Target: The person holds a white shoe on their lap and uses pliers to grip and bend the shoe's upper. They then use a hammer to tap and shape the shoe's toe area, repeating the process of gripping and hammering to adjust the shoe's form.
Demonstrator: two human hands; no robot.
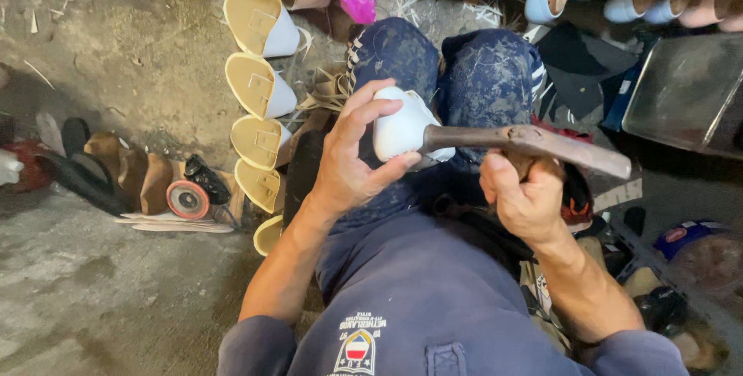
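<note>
Head view: bare concrete floor (116, 298) strewn with shoe soles (259, 85).

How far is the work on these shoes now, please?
Done, it seems: four or five white shoes lie in a row on the floor. In hand: the left hand grips another white shoe; the right hand holds a hammer on it. What remains cannot be told.

Both our hands meet over our lap.
Our left hand (352, 155) curls, fingers spread; our right hand (522, 194) is fisted, forearms angled inward.
</note>
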